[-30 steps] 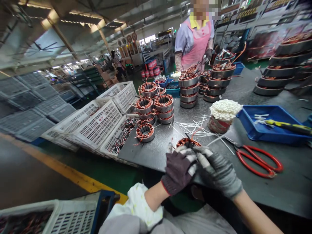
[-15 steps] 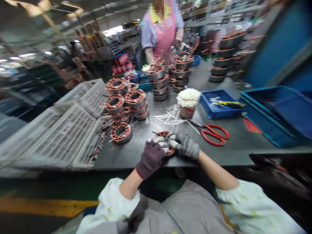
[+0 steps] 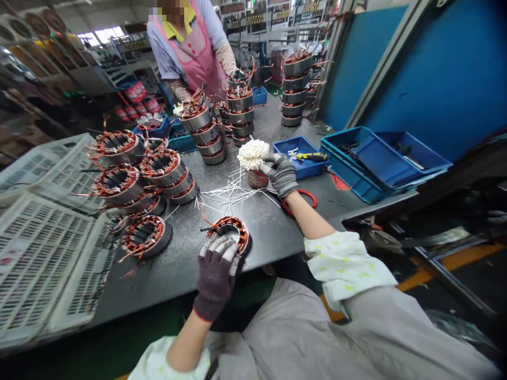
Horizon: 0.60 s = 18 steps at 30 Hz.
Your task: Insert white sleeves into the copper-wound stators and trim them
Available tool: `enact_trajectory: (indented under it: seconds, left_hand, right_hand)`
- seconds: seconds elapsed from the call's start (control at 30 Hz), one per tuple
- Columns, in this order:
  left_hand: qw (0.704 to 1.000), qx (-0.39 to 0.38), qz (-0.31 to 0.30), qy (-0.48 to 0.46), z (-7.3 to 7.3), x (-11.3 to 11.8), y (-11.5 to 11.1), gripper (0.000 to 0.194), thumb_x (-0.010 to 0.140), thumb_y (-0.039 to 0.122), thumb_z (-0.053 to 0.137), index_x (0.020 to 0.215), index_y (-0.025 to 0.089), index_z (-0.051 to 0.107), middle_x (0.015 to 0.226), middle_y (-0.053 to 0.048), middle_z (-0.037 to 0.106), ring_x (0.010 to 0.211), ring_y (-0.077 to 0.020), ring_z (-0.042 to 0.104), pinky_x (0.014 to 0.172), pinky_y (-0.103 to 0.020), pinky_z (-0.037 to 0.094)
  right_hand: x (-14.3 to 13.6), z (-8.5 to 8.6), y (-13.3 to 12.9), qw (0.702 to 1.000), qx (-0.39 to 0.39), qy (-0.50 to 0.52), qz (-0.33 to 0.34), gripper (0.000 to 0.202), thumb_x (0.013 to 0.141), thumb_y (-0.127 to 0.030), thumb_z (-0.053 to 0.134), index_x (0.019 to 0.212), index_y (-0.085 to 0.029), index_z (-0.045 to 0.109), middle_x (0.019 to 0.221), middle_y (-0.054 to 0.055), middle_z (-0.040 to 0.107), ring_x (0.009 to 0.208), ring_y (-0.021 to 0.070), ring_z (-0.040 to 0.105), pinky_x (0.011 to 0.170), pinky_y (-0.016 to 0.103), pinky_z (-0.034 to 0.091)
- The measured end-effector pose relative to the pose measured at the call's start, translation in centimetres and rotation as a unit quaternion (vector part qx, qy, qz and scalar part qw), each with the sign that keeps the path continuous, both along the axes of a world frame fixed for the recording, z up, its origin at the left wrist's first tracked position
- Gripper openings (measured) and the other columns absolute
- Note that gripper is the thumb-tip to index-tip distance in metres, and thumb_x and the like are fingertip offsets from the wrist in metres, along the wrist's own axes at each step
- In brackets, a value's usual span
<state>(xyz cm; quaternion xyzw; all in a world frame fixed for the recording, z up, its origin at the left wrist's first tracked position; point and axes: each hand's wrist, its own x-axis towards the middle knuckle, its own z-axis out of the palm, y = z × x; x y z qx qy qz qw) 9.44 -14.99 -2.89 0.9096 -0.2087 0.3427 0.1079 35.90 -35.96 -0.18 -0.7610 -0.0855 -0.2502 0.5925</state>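
Observation:
A stator ring with copper windings (image 3: 242,232) lies near the table's front edge. My left hand (image 3: 217,261), in a dark purple glove with pale fingertips, grips its near rim; the thumb is partly hidden. My right hand (image 3: 282,174), in a grey glove, is at the right edge of a bundle of white cable ties (image 3: 253,153). Its thumb and forefinger are bent but apart, and I make out nothing between them. The bundle stands in a reddish-brown holder (image 3: 256,179). Loose white ties (image 3: 229,192) are scattered left of it. Red-handled scissors (image 3: 307,200) lie partly under my right wrist.
Stacked stators (image 3: 166,171) and a single stator (image 3: 146,237) stand left, beside white plastic crates (image 3: 31,248). Farther back are taller stacks (image 3: 208,137). A blue tray (image 3: 304,166) and blue bins (image 3: 368,163) sit right. Across the table works a person in a pink apron (image 3: 198,58).
My right hand has left the stator and moved forward to the white bundle. My left hand stays on the stator. The view has turned to the right.

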Motion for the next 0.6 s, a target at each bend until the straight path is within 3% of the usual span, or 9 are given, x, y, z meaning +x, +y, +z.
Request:
enact_trajectory:
  seconds: [0.1,0.17,0.23,0.4,0.43,0.5,0.6]
  left_hand:
    - [1.0,-0.002,0.013,-0.005,0.0,0.0,-0.4,0.032,0.095,0.014,0.061,0.126,0.02,0.057,0.12,-0.01,0.071,0.125,-0.0242,0.062,0.114,-0.049,0.042]
    - [1.0,0.01,0.017,0.011,0.2,0.2,-0.4,0.03,0.096,0.015,0.06,0.125,0.019,0.058,0.123,-0.011,0.07,0.127,-0.0254,0.061,0.115,-0.05,0.041]
    - [0.999,0.025,0.016,0.026,0.4,0.4,-0.4,0.029,0.096,0.015,0.057,0.125,0.018,0.059,0.128,-0.012,0.069,0.133,-0.0278,0.057,0.116,-0.053,0.039]
    - [0.998,0.055,0.007,0.031,0.6,1.1,0.0,0.026,0.097,0.018,0.054,0.122,0.016,0.06,0.124,-0.013,0.07,0.131,-0.0325,0.058,0.117,-0.061,0.036]
    - [0.998,0.059,0.006,0.031,0.6,1.2,0.1,0.026,0.097,0.018,0.054,0.123,0.016,0.06,0.123,-0.013,0.07,0.129,-0.032,0.06,0.116,-0.06,0.038]
    - [0.998,0.051,0.006,0.025,0.6,1.3,0.1,0.027,0.097,0.018,0.055,0.124,0.017,0.059,0.121,-0.013,0.071,0.125,-0.0303,0.062,0.114,-0.057,0.041]
    - [1.0,0.018,0.014,0.005,0.7,1.4,-0.2,0.029,0.096,0.017,0.059,0.125,0.016,0.056,0.118,-0.012,0.072,0.125,-0.0278,0.063,0.114,-0.054,0.043]
  right_hand:
    - [0.4,-0.2,0.2,0.999,0.041,-0.023,0.016,0.015,0.082,-0.035,0.068,0.085,-0.021,0.07,0.088,0.004,0.072,0.085,0.0191,0.063,0.088,0.038,0.054]
    - [0.2,-0.4,-0.1,0.992,0.118,-0.006,0.035,0.02,0.088,-0.04,0.06,0.093,-0.021,0.068,0.085,0.003,0.071,0.076,0.0165,0.063,0.076,0.034,0.056]
    - [0.1,-0.4,-0.5,0.988,0.146,0.012,0.05,0.025,0.092,-0.043,0.053,0.098,-0.022,0.066,0.08,0.002,0.069,0.066,0.0152,0.061,0.068,0.033,0.056]
    - [0.7,1.1,-1.1,0.998,-0.012,-0.042,0.046,0.018,0.08,-0.039,0.072,0.084,-0.022,0.067,0.096,0.007,0.073,0.091,0.0216,0.067,0.09,0.04,0.057]
    - [0.9,1.5,-1.2,0.998,0.009,-0.045,0.051,0.019,0.081,-0.039,0.072,0.086,-0.022,0.067,0.096,0.006,0.073,0.09,0.0207,0.068,0.087,0.038,0.058]
    - [1.3,2.5,-1.6,0.99,0.117,-0.022,0.077,0.022,0.087,-0.044,0.065,0.09,-0.022,0.063,0.086,0.003,0.072,0.072,0.0157,0.066,0.066,0.031,0.059]
    - [0.8,3.7,-2.5,0.965,0.237,0.006,0.108,0.026,0.092,-0.048,0.056,0.086,-0.022,0.055,0.074,-0.002,0.066,0.051,0.0093,0.057,0.042,0.021,0.046]
